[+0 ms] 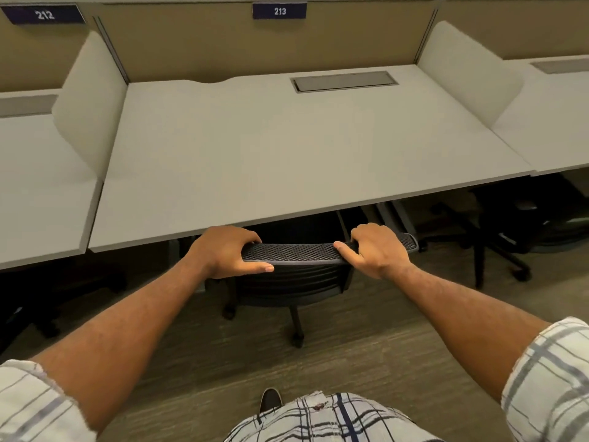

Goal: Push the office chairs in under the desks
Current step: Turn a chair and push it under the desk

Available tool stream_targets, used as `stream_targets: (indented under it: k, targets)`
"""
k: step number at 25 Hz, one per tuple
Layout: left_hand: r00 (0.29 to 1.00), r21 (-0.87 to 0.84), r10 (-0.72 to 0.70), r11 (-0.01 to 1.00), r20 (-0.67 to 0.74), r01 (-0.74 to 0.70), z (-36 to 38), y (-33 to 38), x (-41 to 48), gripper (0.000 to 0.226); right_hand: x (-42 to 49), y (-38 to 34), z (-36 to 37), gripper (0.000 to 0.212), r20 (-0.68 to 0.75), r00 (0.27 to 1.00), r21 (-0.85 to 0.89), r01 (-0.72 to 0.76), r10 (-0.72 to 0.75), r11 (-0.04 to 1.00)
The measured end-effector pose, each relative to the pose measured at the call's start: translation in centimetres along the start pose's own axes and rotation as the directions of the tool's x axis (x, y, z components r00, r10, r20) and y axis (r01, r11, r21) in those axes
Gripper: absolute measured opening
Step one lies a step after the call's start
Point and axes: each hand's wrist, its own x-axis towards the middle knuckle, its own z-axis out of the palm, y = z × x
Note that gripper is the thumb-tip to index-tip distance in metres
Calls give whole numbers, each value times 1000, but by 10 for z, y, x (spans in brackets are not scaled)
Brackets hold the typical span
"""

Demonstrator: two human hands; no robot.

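Both hands clamped on: left hand (223, 250) and right hand (376, 250) curled over the black mesh-backed office chair (299, 252), just beyond whose top rail lay the pale grey desk (255, 154) edge (seat seemingly tucked under). Next, probably release.

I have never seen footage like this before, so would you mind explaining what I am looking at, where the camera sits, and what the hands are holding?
There is no machine here. The single picture comes from a camera worn on a person's head, looking forward and down, so the two bare arms are the wearer's own. The left hand and right hand both grip the top edge of a black mesh office chair, whose seat is already tucked under the desk. The desktop is bare apart from a closed cable hatch. A sign reading 213 hangs above. Another chair sits under the desk to the right.
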Motion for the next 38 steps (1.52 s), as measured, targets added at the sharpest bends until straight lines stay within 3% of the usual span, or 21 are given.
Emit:
stream_targets:
  k: [8, 13, 18, 30, 38]
  targets:
    - [994, -67, -102, 992, 36, 105, 10, 31, 54, 103, 33, 71, -5, 67, 31, 997, -14, 66, -65, 998]
    - [978, -115, -185, 974, 100, 196, 15, 74, 97, 97, 49, 139, -10, 86, 95, 995, -12, 44, -42, 999]
    - [966, -137, -249, 957, 65, 256, 25, 105, 128, 96, 63, 187, -15, 80, 88, 992, 11, 84, -85, 996]
    - [942, -50, -317, 945, 110, 323, 11, 88, 170, 103, 91, 212, -7, 92, 120, 990, 70, 70, -78, 995]
    - [971, -45, -239, 970, 25, 240, 19, 97, 178, 108, 84, 220, -7, 96, 99, 994, 67, 46, -52, 997]
